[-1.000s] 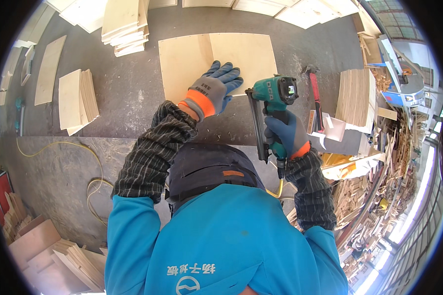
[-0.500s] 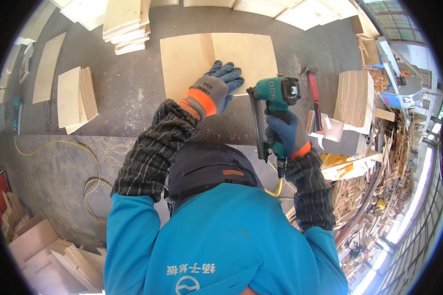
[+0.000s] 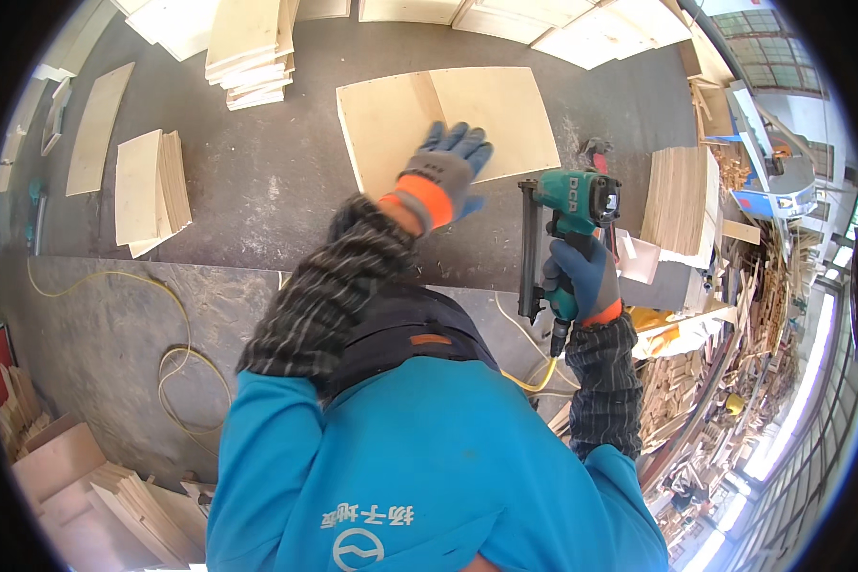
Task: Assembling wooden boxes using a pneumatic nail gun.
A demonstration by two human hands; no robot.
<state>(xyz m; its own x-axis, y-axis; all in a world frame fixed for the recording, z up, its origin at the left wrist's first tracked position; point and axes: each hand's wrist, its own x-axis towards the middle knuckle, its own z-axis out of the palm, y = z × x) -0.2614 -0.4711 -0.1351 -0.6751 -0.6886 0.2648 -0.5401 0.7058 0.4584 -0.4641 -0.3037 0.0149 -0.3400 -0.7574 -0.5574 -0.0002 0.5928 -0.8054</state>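
Observation:
My left hand [image 3: 445, 172], in a grey-blue glove with an orange cuff, lies with fingers spread over the near edge of a light plywood panel [image 3: 491, 110]. A seam runs across the panel, and small dots line its edges. To the right, my right hand [image 3: 586, 272] wraps the handle of a teal and black nail gun [image 3: 577, 198], held upright just off the panel's near right corner. A yellow air hose [image 3: 534, 383] runs from below the nail gun. Behind the tool lies a hammer [image 3: 596, 148], mostly hidden.
Stacks of thin boards stand on the dark table [image 3: 267, 181]: one at the left [image 3: 151, 191], one at the back [image 3: 250, 48], one at the right [image 3: 677, 202]. Pale panels line the far edge. Scrap wood [image 3: 715, 381] is heaped right of the table.
The plywood panel has shifted right and turned slightly, with my left hand moving right along with it. My right hand and the nail gun have moved right and a little nearer, covering more of the hammer.

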